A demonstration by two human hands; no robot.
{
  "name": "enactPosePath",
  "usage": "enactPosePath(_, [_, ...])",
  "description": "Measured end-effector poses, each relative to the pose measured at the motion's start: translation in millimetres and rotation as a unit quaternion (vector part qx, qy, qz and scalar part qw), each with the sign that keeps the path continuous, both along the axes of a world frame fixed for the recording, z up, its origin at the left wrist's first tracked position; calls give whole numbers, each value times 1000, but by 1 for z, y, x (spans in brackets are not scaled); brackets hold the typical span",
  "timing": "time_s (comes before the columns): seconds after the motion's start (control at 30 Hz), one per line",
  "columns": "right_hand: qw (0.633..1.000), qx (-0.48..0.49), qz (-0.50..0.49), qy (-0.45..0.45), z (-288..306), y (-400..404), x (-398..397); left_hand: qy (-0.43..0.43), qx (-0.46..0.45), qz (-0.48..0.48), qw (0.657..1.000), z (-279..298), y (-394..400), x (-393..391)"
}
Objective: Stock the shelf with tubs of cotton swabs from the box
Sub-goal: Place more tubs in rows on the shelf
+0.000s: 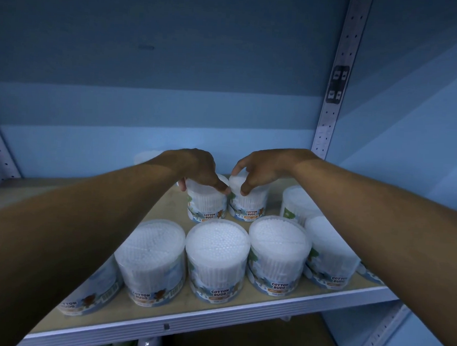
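Both arms reach over the front row of tubs to the back of the shelf (213, 315). The left hand (195, 168) sits on top of the left rear tub (206, 205), its fingers (222, 187) curled down over the lid rim and its thumb on the far left side, so it grips the tub from above. The right hand (262, 168) holds the right rear tub (248, 204) the same way, fingers bent around the lid edge, thumb at the near side. The two gripped tubs stand upright, just beside each other, with "COTTON BUDS" labels facing the camera.

In front of them stand three clear cotton bud tubs in a row: one at the left (151, 261), one in the middle (216, 260) and one to the right (278, 254), all upright and touching or nearly so. Two more tubs (329, 248) stand at the right, partly hidden by the right forearm, and another tub (91, 295) shows under the left forearm at the shelf's front edge. A perforated metal upright (337, 80) rises at the right against the blue back panel (162, 61).
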State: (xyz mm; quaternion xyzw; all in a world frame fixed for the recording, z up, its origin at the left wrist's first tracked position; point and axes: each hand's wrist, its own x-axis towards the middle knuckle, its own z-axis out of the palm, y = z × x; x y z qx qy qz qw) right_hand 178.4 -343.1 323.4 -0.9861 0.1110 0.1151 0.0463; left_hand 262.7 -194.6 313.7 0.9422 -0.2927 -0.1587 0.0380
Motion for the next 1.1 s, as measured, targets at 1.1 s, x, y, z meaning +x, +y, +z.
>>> enactPosePath(1.1, [1000,-7,0,28,9,26,-55,14,30,5,999,9,7,-42])
